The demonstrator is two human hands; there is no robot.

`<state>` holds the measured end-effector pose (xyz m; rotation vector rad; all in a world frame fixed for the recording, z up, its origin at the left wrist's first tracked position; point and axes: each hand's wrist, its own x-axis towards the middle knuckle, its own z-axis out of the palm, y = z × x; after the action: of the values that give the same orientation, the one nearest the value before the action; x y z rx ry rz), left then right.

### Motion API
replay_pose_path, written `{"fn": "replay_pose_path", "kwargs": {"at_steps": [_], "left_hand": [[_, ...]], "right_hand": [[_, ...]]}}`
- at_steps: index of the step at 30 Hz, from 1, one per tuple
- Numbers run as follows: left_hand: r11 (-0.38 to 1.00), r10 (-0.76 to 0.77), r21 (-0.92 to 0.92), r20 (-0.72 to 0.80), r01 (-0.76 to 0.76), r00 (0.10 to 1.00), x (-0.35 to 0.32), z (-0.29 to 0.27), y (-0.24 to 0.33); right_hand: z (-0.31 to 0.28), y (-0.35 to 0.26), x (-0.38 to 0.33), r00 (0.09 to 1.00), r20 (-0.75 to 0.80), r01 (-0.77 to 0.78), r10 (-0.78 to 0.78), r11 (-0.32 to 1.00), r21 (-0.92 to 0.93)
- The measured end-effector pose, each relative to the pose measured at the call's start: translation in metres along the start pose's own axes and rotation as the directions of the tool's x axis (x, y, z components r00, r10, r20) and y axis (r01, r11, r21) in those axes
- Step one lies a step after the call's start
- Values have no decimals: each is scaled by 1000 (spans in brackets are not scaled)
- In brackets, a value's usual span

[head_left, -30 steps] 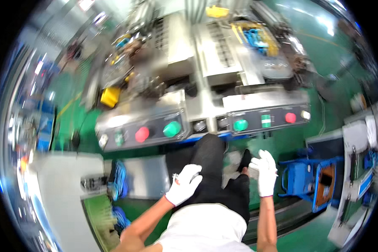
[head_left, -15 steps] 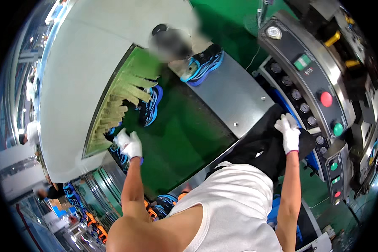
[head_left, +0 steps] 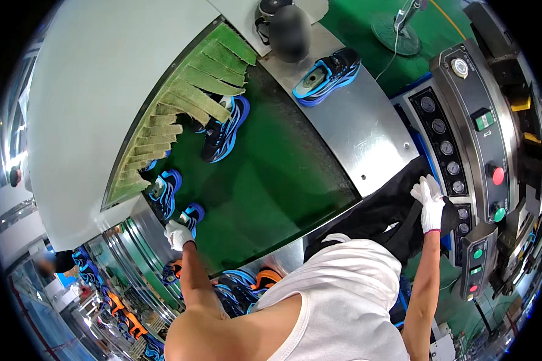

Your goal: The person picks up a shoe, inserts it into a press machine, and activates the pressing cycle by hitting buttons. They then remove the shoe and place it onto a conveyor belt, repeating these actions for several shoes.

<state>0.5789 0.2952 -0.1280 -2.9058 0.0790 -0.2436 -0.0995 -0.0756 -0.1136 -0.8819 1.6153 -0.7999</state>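
At the left edge of the green belt point(head_left: 271, 198), my gloved left hand point(head_left: 179, 234) has its fingers closed against a black and blue running shoe point(head_left: 193, 215); the hand hides part of the shoe. Just beyond lies another such shoe point(head_left: 167, 191). Farther on, a black and blue shoe point(head_left: 226, 135) pokes out from under the green strip curtain point(head_left: 193, 90). My right hand point(head_left: 429, 195), in a white glove, lies with fingers stretched out on my black trousers point(head_left: 385, 210). It holds nothing.
A single shoe point(head_left: 328, 78) stands on the metal plate point(head_left: 361, 129) beyond the belt. To the right is a control panel point(head_left: 482, 132) with gauges and buttons. Several shoes point(head_left: 241, 289) are close to my body. A round fan base point(head_left: 397, 36) stands on the far floor.
My left hand has gone from spread fingers near the curtain to closing at a shoe nearer me. Shoes by the curtain show more fully. The whole view has shifted; my right hand stays on my trousers.
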Motion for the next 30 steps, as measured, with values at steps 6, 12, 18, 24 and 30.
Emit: {"fn": "replay_pose_path", "kwargs": {"at_steps": [6,12,18,24,30], "left_hand": [[659,748,-44,-64,-751,660,-57,-30,47],[288,760,-666,-279,-688,587,-169,-93,183],[54,900,-638,-303,-768,314,-160,-151,261],[-360,925,-804,-376,-473,-65,-282,-258,343],[-822,516,-562,-667,-90,-537,-473,-380,361]], "right_hand": [[-3,8,-2,1000,-5,-1,1,1000,17],[4,8,-4,993,68,109,-101,985,-135],[4,-8,-28,988,26,151,-154,986,72],[-7,-95,-129,925,104,349,-365,926,140],[-74,-120,-203,765,-111,403,-634,607,-685]]}}
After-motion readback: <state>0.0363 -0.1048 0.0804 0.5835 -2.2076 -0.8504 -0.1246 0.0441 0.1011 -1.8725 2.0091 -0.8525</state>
